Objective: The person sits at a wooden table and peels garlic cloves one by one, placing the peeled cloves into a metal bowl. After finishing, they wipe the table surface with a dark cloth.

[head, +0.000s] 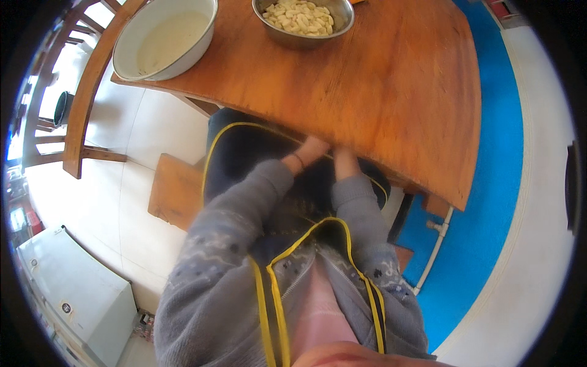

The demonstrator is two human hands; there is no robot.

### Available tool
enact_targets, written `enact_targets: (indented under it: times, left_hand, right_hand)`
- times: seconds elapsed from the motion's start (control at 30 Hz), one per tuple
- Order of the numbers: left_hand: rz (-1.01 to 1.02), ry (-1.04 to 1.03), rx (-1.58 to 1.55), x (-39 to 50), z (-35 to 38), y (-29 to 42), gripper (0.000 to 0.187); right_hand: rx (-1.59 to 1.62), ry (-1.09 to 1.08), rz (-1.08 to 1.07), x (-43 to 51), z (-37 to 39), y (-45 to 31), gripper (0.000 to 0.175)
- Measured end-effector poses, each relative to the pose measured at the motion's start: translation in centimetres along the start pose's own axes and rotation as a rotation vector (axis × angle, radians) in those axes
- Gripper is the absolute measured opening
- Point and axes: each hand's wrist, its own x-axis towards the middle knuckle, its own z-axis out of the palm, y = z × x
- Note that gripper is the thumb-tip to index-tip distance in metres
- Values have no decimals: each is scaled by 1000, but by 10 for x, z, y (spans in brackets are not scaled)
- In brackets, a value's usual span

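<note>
My left hand point(316, 146) and my right hand point(345, 158) are close together in my lap, at the near edge of the wooden table point(367, 82). The tabletop edge hides their fingers, so whatever they touch or hold is not visible. Beneath them lies a dark apron point(243, 156) with yellow trim, spread over my legs. On the tabletop, a metal bowl point(305, 42) holds many pale, peeled pieces point(300, 18), like garlic cloves or beans. A white enamel basin point(195, 59) with slightly cloudy water point(172, 43) stands at the table's left corner.
A wooden bench point(174, 190) extends out to my left. Farther left are a wooden chair or bench frame point(87, 96), a dark bucket point(63, 109) and a pale chest-like appliance point(78, 284). At right, a white pipe point(433, 252) runs along the blue-painted wall point(495, 151).
</note>
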Motion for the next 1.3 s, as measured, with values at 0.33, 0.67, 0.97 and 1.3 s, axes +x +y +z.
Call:
enact_targets:
  times: [0.33, 0.67, 0.97, 1.3]
  left_hand:
    - [-105, 14, 84, 57, -37, -9, 47]
    - [-142, 8, 117, 83, -42, -24, 42]
    - [-128, 15, 177, 78, -55, -36, 38]
    - [-129, -9, 201, 75, -50, -46, 33]
  right_hand:
    - [-69, -11, 74, -27, -18, 2, 33]
    - [-94, -23, 99, -51, -25, -2, 31]
    - [-87, -97, 68, -57, -32, -14, 29]
    - [-100, -115, 52, -57, -34, -14, 27]
